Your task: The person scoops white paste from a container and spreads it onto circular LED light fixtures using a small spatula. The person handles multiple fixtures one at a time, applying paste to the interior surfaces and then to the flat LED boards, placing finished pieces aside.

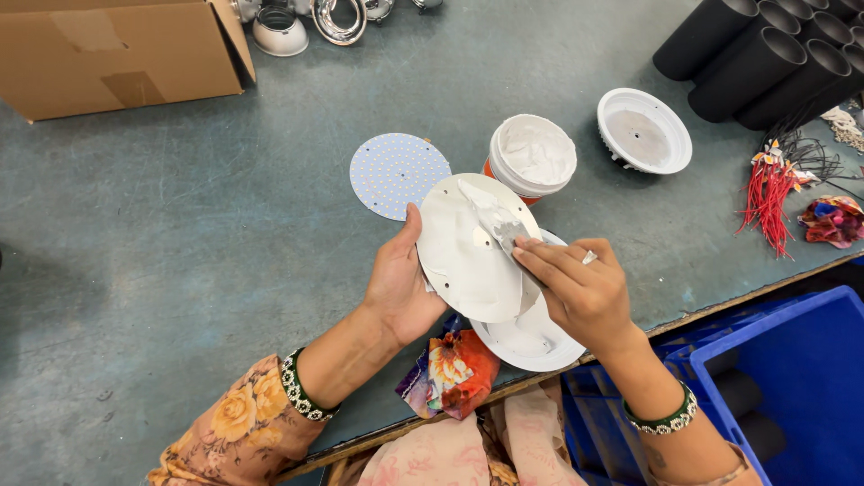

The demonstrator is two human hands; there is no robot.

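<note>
The left hand holds a round white disc by its left edge, the thumb lying up along the rim and the fingers hidden behind the plate. The disc is lifted above the table and tilted, its pale back side turned to the camera.

The right hand is closed on a small flat spreader, pinched between the thumb and the first fingers. The tip of the spreader lies on the upper middle of the disc, where a streak of white paste is smeared. A ring is on one finger of this hand.

Directly under the right hand, and partly hidden by the held disc, a white round housing rests on the grey-green table near its front edge. Just above the held disc stands an open tub of white paste. To the left of the tub, just beyond the left thumb, lies a round LED board with many small dots. To the right of the tub is a second white housing, well apart from both hands. Below the left wrist a coloured cloth hangs over the table edge.
</note>
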